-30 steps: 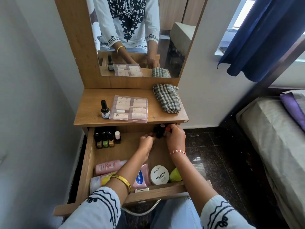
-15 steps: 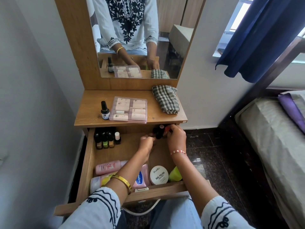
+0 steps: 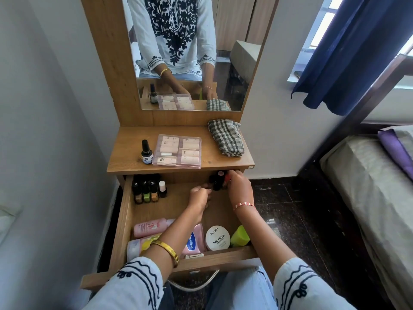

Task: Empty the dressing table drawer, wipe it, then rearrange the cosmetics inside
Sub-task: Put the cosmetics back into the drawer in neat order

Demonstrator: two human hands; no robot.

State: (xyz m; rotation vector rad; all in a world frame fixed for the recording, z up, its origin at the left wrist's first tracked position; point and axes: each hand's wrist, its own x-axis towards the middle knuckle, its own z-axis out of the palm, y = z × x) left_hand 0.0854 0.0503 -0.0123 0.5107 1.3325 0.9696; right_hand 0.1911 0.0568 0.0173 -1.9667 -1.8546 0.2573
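Drawer (image 3: 121,222) pulled open, wood floor bare mid-span. Back-right corner: nail-polish cluster (image 3: 218,181), upright, likely being lined up. Right hand (image 3: 239,189) fingers curled round cluster; left hand (image 3: 199,196) curled beside it, pinching a bottle by the look, contact unclear. Back-left: 4 bottles (image 3: 148,189) in row. Front: pink tube (image 3: 149,227), Vaseline (image 3: 193,241), nail polish remover tub (image 3: 218,238), green item (image 3: 240,236). Tabletop: clear case (image 3: 177,151), dropper bottle (image 3: 146,152), checked cloth (image 3: 226,138).

Drawer (image 3: 125,222): nail polish bottles (image 3: 148,189) back-left, lotion tubes (image 3: 150,227) and Zudio jar (image 3: 218,238) front; cloth (image 3: 226,139) on tabletop (image 3: 125,153), right.
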